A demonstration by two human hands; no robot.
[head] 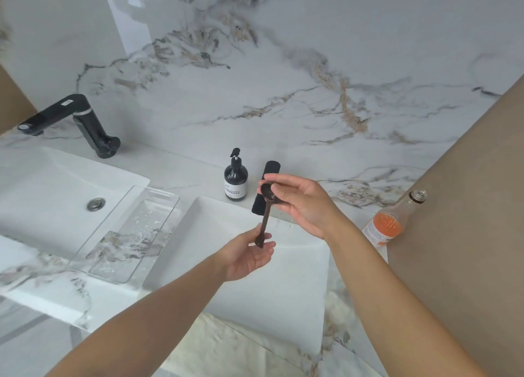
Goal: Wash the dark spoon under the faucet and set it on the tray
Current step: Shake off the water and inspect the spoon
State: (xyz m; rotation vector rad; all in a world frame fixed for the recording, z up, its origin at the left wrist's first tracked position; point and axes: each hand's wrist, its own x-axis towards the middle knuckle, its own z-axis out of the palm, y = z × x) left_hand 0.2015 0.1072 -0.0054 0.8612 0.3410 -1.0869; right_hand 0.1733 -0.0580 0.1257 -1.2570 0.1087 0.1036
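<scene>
The dark spoon [266, 215] stands nearly upright over the right-hand white basin [215, 235], bowl end up. My left hand [249, 256] pinches the lower end of its handle. My right hand [300, 203] wraps its fingers around the spoon's bowl, thumb across the top. The clear tray [153, 195] lies on the counter between the two basins, to the left of both hands, with nothing on it. A black faucet [71, 118] stands far left by the other basin; no water stream is visible.
A dark pump bottle [236, 178] and a rolled black cloth [269, 172] stand behind the right basin. An open glass bottle with orange liquid [388, 223] sits at the right, against a tan wall. The left basin [42, 195] has a metal drain.
</scene>
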